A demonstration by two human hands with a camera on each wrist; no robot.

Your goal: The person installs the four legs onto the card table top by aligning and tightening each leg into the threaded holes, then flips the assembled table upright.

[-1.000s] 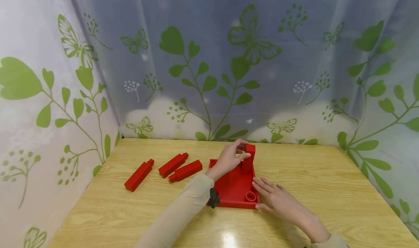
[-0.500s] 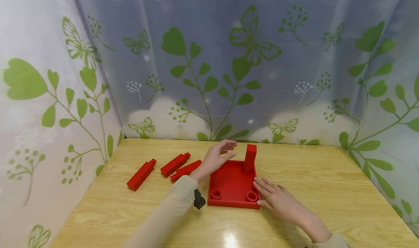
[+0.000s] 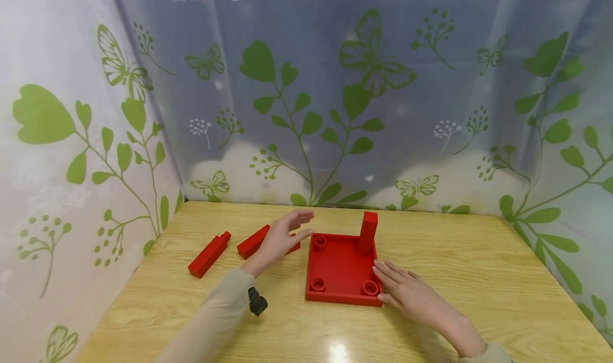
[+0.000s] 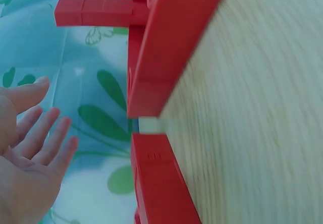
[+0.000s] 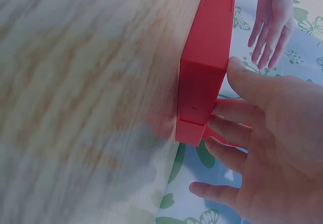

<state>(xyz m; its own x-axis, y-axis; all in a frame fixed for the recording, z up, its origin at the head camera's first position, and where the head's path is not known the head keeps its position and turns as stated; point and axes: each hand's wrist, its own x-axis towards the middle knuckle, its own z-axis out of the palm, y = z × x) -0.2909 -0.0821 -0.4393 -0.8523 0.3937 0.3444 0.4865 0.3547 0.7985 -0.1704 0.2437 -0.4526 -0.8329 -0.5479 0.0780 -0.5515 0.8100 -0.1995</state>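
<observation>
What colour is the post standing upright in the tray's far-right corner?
Red; the post shows best in the head view.

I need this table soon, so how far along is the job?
Done: one post stands in the red tray, at its far right corner. In hand: nothing is gripped; the left hand is near the three loose posts, the right hand touches the tray's side. Remaining, apparently: those posts on the table, matching three empty sockets.
</observation>
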